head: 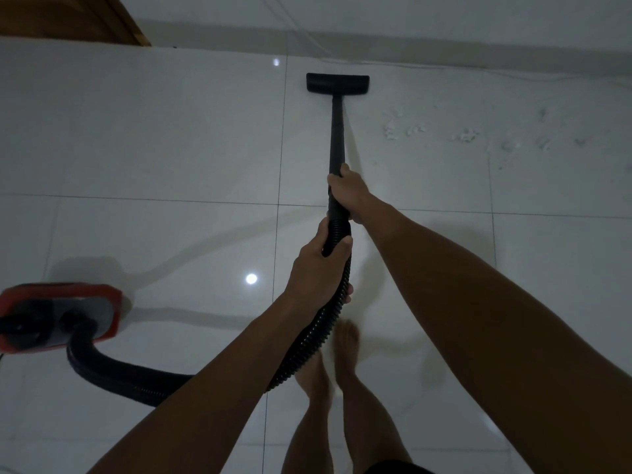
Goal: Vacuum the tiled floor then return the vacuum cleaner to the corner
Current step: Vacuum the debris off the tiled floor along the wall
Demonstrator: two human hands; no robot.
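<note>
- A red vacuum cleaner is sitting on the floor at the far left, low in the view. Part of it is running off the edge of the picture.
- A fat black hose is coming out of the red body. It is curving along the floor, going behind the left arm, then climbing up to the hands.
- The white tiled floor is shining. Two bright spots of light are glowing on it, and thin dark lines are running between the tiles.
- A brown wooden door is showing at the top left corner.
- The left hand is wrapping tightly around the bumpy top part of the hose, just below the other hand.
- The right hand is gripping the black wand where it is joining the hose. Both arms are reaching forward.
- The wand is pointing away from the person. Its flat black floor head is lying on the tiles close to the far wall.
- Two bare feet are standing on the tiles under the hands. They are looking a bit blurry.
- White dusty marks are lying on the floor to the right of the wand, well apart from the floor head.
- A thin white cord is running along the floor by the wall.
</note>
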